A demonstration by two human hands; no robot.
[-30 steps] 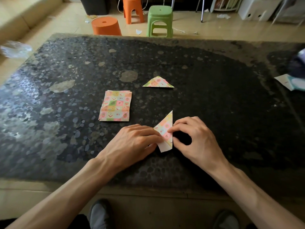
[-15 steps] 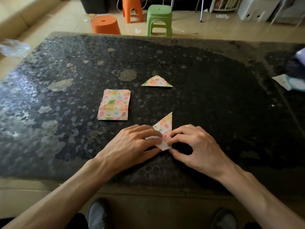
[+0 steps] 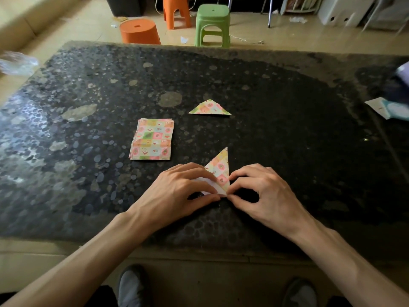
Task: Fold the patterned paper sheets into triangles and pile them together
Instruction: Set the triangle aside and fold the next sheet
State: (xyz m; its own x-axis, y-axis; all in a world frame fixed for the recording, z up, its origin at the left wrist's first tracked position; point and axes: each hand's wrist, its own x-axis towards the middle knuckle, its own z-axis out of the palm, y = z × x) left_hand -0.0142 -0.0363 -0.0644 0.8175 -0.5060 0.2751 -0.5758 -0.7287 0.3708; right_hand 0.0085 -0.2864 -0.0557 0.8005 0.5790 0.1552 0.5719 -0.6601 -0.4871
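Near the tabletop's front edge, left hand and right hand each pinch the half-folded sheet; uneven pressure could skew the crease.

A half-folded sheet of pastel checked paper with small printed motifs lies near the front of the dark bench. It forms a narrow triangle with its tip pointing away and its white underside showing at the near left corner. The left hand and right hand appear to pinch that near corner between them. A finished triangle lies flat farther back. A squared stack of unfolded sheets sits apart to the left.
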